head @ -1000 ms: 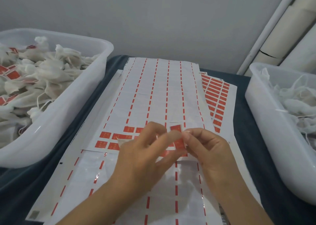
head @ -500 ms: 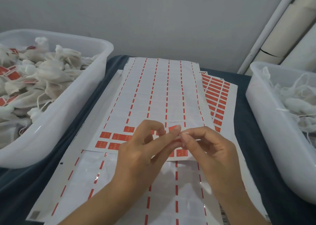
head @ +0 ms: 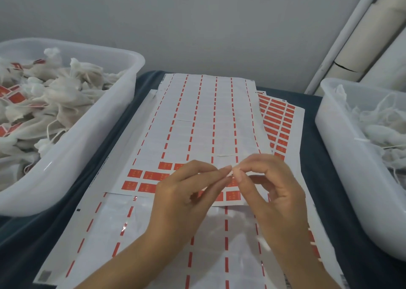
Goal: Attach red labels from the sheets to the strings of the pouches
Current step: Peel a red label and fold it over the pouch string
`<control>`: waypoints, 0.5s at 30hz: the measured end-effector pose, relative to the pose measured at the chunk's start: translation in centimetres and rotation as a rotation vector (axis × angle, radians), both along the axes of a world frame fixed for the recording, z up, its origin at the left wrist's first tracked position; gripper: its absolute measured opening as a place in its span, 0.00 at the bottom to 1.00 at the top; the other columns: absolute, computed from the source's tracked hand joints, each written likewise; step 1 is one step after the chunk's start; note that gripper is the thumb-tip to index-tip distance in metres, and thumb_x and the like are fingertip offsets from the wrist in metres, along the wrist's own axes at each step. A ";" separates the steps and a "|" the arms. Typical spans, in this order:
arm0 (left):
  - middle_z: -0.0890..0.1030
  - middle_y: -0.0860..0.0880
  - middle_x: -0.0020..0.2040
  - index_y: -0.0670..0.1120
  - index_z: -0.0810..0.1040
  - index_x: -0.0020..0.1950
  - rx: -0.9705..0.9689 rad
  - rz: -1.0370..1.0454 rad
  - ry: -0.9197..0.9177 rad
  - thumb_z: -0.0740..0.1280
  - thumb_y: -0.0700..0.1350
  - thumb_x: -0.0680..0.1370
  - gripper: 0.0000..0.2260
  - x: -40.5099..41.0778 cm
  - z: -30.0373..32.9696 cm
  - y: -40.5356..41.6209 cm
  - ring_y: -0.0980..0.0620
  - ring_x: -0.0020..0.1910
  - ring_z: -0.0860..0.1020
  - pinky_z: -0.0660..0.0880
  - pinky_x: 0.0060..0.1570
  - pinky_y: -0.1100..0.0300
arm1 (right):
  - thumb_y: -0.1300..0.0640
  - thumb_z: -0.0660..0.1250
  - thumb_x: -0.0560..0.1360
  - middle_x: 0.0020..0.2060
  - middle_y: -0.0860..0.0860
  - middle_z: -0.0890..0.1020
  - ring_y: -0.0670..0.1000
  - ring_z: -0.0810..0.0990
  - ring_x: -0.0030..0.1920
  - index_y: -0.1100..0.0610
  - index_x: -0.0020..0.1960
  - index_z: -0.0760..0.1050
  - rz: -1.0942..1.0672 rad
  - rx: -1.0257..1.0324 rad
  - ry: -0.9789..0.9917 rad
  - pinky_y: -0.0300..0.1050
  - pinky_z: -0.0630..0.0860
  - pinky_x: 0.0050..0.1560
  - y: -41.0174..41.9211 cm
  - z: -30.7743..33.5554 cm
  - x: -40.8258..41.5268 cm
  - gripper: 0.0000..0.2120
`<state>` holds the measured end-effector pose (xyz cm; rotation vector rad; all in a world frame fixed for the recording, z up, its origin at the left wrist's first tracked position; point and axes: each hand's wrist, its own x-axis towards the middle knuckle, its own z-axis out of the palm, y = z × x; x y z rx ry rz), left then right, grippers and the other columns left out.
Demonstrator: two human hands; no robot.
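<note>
While both hands are meeting above the glossy label sheet [head: 197, 121], the left hand [head: 184, 198] and right hand [head: 274, 192] are pinching a small pale scrap [head: 231, 173], too tiny to identify. Soft cloth pouches [head: 57, 95] are filling the translucent left tub [head: 87, 148]; the right tub [head: 342, 157] is running off-frame.

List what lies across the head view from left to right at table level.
Left tub of labelled pouches → mostly peeled label sheet → sheet still full of red labels → right tub of unlabelled pouches. The left hand and right hand meet over the sheets.
</note>
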<state>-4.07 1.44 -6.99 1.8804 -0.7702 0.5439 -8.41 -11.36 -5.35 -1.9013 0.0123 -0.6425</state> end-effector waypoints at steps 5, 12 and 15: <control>0.84 0.56 0.38 0.62 0.84 0.37 -0.430 -0.156 0.775 0.68 0.59 0.60 0.09 -0.5 1.5 0.3 0.60 0.36 0.80 0.74 0.30 0.72 | 0.47 0.73 0.67 0.45 0.37 0.81 0.41 0.81 0.49 0.47 0.49 0.75 0.073 0.373 0.136 0.29 0.76 0.42 -0.4 0.5 0.0 0.14; 0.85 0.52 0.42 0.53 0.86 0.37 -0.578 -0.211 0.913 0.70 0.55 0.59 0.11 -0.6 2.1 0.2 0.63 0.29 0.77 0.69 0.24 0.57 | 0.49 0.69 0.59 0.38 0.45 0.84 0.47 0.83 0.41 0.51 0.39 0.79 0.152 0.448 0.225 0.31 0.77 0.39 0.3 0.0 0.1 0.10; 0.84 0.51 0.40 0.52 0.86 0.37 -0.596 -0.256 0.887 0.70 0.53 0.60 0.10 -0.6 1.8 0.2 0.63 0.29 0.76 0.69 0.25 0.75 | 0.49 0.69 0.59 0.37 0.46 0.85 0.50 0.84 0.39 0.51 0.38 0.80 0.156 0.459 0.231 0.33 0.78 0.39 0.3 -0.1 0.1 0.10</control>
